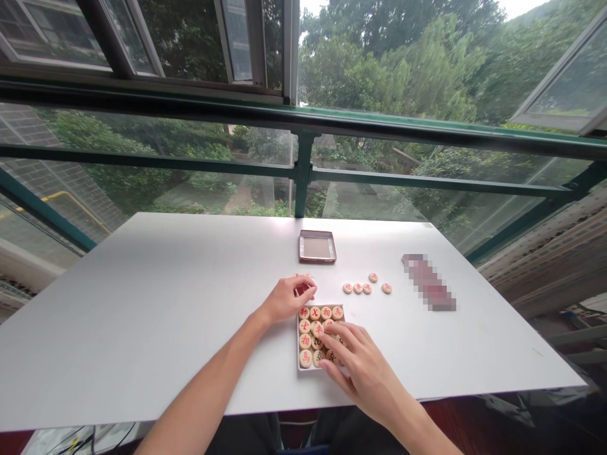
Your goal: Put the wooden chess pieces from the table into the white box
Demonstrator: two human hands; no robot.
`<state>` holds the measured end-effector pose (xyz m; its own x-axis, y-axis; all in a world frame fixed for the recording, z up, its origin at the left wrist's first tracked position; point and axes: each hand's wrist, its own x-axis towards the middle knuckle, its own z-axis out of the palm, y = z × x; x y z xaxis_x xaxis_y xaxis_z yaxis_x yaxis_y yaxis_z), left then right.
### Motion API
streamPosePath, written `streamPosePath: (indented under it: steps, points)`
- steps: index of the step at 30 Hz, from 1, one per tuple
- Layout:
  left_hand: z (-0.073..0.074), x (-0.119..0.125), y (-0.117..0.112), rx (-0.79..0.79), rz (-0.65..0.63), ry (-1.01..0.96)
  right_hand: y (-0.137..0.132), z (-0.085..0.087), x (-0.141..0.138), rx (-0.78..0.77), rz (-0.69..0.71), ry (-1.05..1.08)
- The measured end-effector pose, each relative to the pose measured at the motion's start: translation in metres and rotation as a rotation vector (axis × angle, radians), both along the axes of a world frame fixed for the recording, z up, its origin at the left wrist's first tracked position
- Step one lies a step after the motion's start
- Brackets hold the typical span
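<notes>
A shallow box (298,354) in front of me holds rows of round wooden Chinese chess pieces, marked in red or black. My right hand (367,360) reaches over the box and hides its right side. Its fingertips are on a red-marked chess piece (319,329), which looks slightly raised above its neighbours; the thumb sits lower, near the front edge. Just beyond the box's back left corner is my left hand (287,298), its fingers curled and thumb close to the index finger. Whatever it may hold is hidden. Red-marked pieces (304,275) show partly behind it.
Several loose red-marked chess pieces (358,288) lie on the white table (190,303) to the right. Farther back lies an open box lid (317,248). A blurred, dark reddish flat item (429,282) rests at the right. A green railing (303,170) and windows border the far edge.
</notes>
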<state>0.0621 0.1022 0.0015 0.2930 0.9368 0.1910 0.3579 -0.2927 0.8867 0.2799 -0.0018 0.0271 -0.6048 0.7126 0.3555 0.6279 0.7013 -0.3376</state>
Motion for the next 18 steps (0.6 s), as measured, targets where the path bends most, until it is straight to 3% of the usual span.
streamPosePath:
  steps: [18]
  points:
    - [0.0009, -0.0001, -0.0012, -0.005, 0.000, -0.003, -0.0017, 0.0005, -0.0099, 0.027, -0.001, -0.032]
